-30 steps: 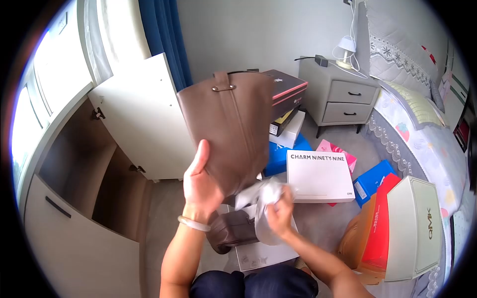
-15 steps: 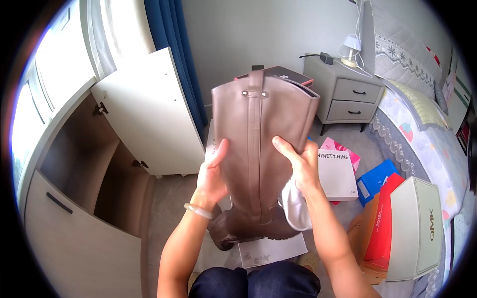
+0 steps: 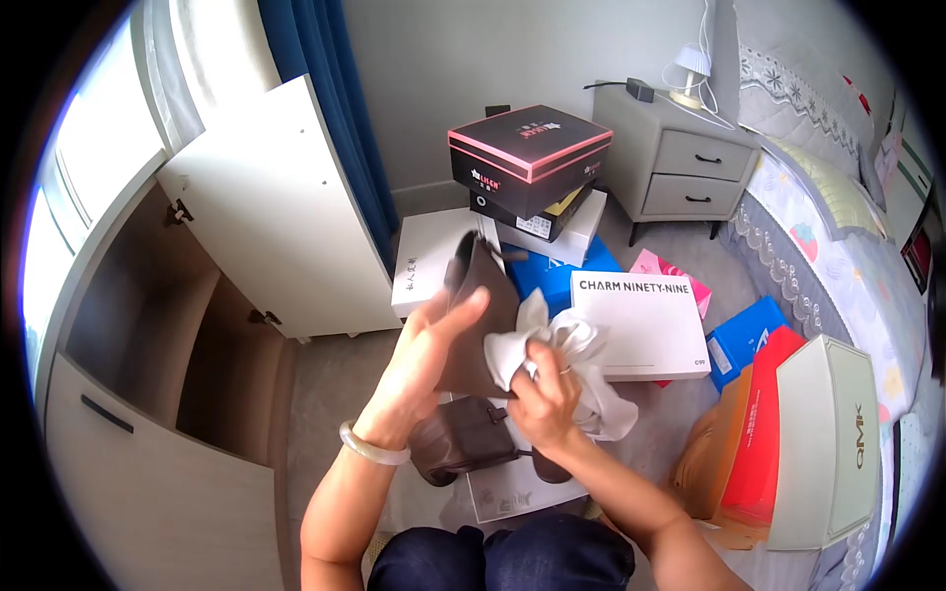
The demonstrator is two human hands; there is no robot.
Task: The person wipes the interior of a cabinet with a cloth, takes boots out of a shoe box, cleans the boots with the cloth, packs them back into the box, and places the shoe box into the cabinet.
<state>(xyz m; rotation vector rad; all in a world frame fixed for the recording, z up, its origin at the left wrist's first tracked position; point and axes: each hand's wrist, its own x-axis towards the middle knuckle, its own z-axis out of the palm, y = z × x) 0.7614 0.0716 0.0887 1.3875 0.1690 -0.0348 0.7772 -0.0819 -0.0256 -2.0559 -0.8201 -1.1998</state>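
Where boxes [image 3: 530, 148] crowd, the boot [image 3: 472, 357] (brown) obscures some.

I'm in a home bedroom: I see a bed [image 3: 820, 271], a two-drawer nightstand [image 3: 676, 150] carrying a lamp [image 3: 693, 62], and a blue curtain [image 3: 323, 108] near the window [image 3: 97, 133].

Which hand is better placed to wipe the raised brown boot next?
Probably the right hand: it holds the white cloth close by the raised brown boot, while the left hand is occupied holding the boot's shaft.
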